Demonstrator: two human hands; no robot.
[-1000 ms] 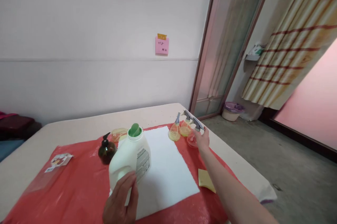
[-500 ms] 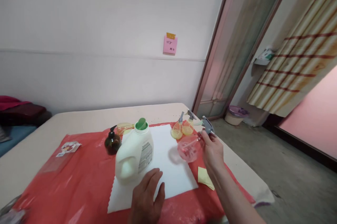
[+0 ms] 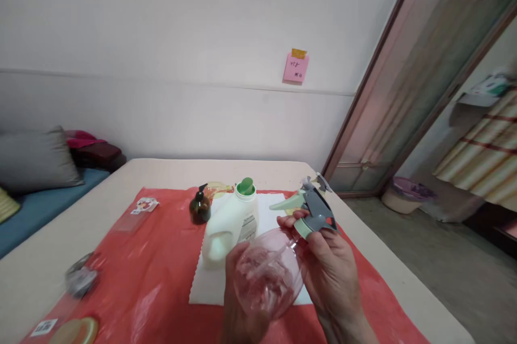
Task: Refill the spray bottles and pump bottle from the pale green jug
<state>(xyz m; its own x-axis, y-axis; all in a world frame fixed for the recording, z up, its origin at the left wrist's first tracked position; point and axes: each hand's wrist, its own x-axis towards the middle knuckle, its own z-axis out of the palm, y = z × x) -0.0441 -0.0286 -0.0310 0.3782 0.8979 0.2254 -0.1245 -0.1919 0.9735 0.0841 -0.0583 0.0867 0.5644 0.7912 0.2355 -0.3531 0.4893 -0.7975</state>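
A clear, pinkish spray bottle (image 3: pixel 270 274) is tilted in front of me, its grey and pale green trigger head (image 3: pixel 317 209) pointing up and to the right. My left hand (image 3: pixel 242 301) wraps round the bottle's body, seen partly through the clear plastic. At the neck, just under the trigger head, my right hand (image 3: pixel 333 268) is closed with its fingers on the collar. Behind the bottle stands a large white jug (image 3: pixel 230 231) with a green mouth and a green insert, on a white sheet (image 3: pixel 205 287).
A dark brown pump bottle (image 3: pixel 200 208) stands left of the jug, with a yellowish bottle (image 3: pixel 218 188) lying behind it. More spray bottles are partly hidden behind the trigger head. A red plastic cover (image 3: pixel 141 274) lies on the pale table (image 3: pixel 161 172); a jar lid (image 3: pixel 86 330) is at front left.
My right hand has brought the spray bottle leftward and nearer to me. My left hand has come off the white sheet and taken hold of the bottle's body. The view has turned left.
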